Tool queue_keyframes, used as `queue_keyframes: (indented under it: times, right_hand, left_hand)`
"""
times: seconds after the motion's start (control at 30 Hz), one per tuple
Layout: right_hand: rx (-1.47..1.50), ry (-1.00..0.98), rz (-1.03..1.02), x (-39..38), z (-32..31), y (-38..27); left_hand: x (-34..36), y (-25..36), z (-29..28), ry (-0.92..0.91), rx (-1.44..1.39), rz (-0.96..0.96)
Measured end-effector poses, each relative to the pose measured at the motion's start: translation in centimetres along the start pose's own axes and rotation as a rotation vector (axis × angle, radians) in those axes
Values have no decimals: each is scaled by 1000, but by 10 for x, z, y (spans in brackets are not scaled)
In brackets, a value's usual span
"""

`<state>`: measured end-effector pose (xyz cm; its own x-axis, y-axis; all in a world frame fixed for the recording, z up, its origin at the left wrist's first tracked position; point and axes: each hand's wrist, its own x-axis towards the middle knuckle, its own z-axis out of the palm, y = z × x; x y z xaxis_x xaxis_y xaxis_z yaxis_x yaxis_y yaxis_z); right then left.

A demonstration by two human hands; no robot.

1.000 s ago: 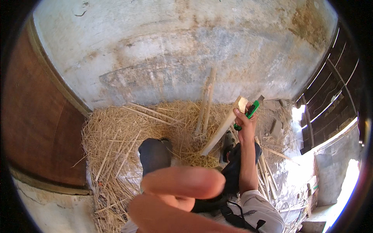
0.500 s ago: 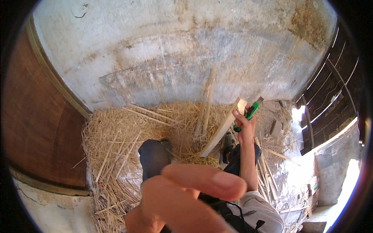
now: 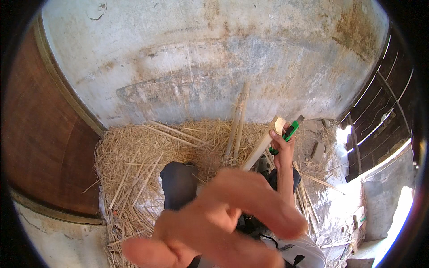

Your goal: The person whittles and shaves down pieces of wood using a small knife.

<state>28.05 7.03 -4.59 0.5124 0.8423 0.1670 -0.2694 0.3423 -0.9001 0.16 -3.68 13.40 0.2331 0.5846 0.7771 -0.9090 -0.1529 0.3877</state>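
Note:
My right hand (image 3: 283, 147) grips a pale wooden piece (image 3: 255, 153) with an angled top, together with a green box cutter (image 3: 291, 131) whose blade points up to the right. The wood slants down to the left, its lower end hidden behind my left hand (image 3: 210, 214). That hand is very close to the camera and blurred, its fingers spread and bent, with nothing seen in them. My dark-clad knee (image 3: 178, 181) is below on the left.
Straw (image 3: 127, 143) and thin split sticks (image 3: 138, 183) cover much of the floor. Two upright poles (image 3: 240, 114) stand before a stained wall (image 3: 201, 58). A brown door (image 3: 53, 134) is at left, dark slatted boards (image 3: 375, 111) at right, and a small block (image 3: 318, 152) beside the straw.
My left hand has moved rightward and up, its fingers spreading wider across the view. My right hand still holds the wood and cutter, with little movement.

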Motion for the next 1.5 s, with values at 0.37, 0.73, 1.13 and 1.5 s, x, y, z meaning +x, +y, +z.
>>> queue_keyframes:
  times: [0.37,0.73,1.13,1.5]
  right_hand:
    - [-21,-8,9,0,-6,2]
    - [39,-3,7,0,2,-1]
    - [9,1,3,0,-1,-1]
    - [216,28,-6,-4,9,-13]
  left_hand:
    - [-28,1,7,207,210,168]
    - [-3,38,-3,-219,110,-20]
    - [-18,30,-6,100,275,17]
    - [-45,-32,-122,230,1472,-118]
